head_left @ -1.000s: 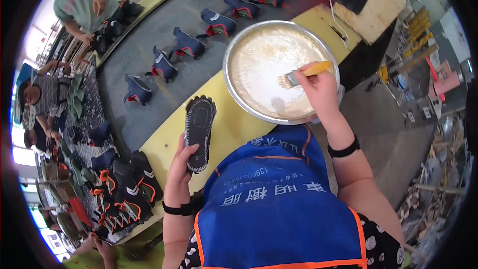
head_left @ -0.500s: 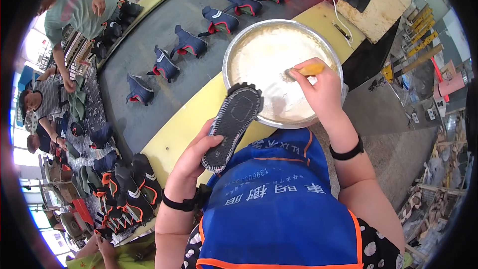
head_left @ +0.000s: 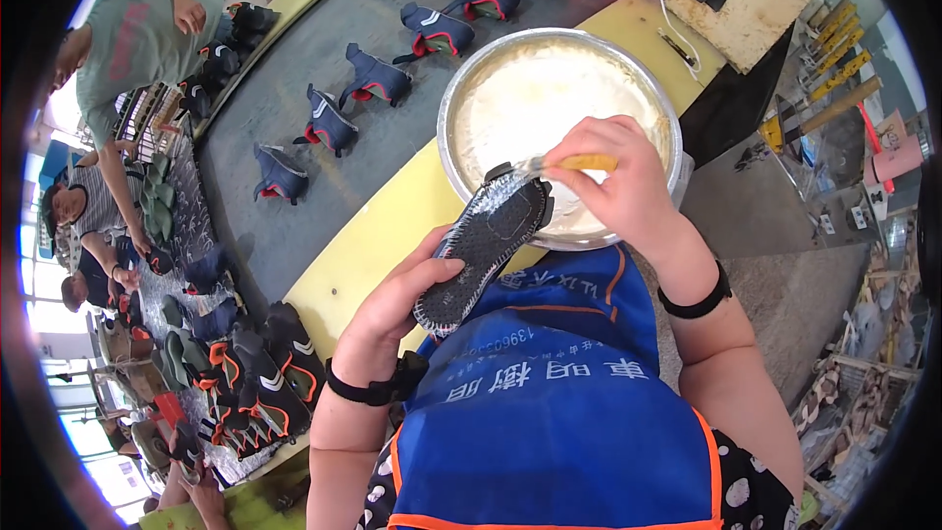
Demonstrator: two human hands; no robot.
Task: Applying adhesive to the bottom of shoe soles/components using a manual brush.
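My left hand (head_left: pixel 400 292) is closed round the heel end of a shoe upper (head_left: pixel 475 265), its black stitched underside facing up. Pinched in my right hand (head_left: pixel 623 177) is a brush (head_left: pixel 579 163) with a yellow handle, its bristles touching the toe end of that underside. A wet white streak shows along the toe edge. Just beyond both hands stands a wide metal basin (head_left: pixel 446 128) containing thick white paste (head_left: pixel 535 98), and the toe end of the upper overlaps its near rim.
Several navy uppers with red trim (head_left: pixel 378 76) lie in a row on the dark conveyor belt (head_left: pixel 294 103), bordered by a yellow ledge (head_left: pixel 343 255). Black and orange shoes (head_left: pixel 270 388) are heaped at left, where other people (head_left: pixel 137 49) work. A white cable (head_left: pixel 669 25) hangs at the far right.
My right hand has brought the brush out of the paste and left onto the upper's toe, leaving white on it. My left hand has shifted the upper slightly right.
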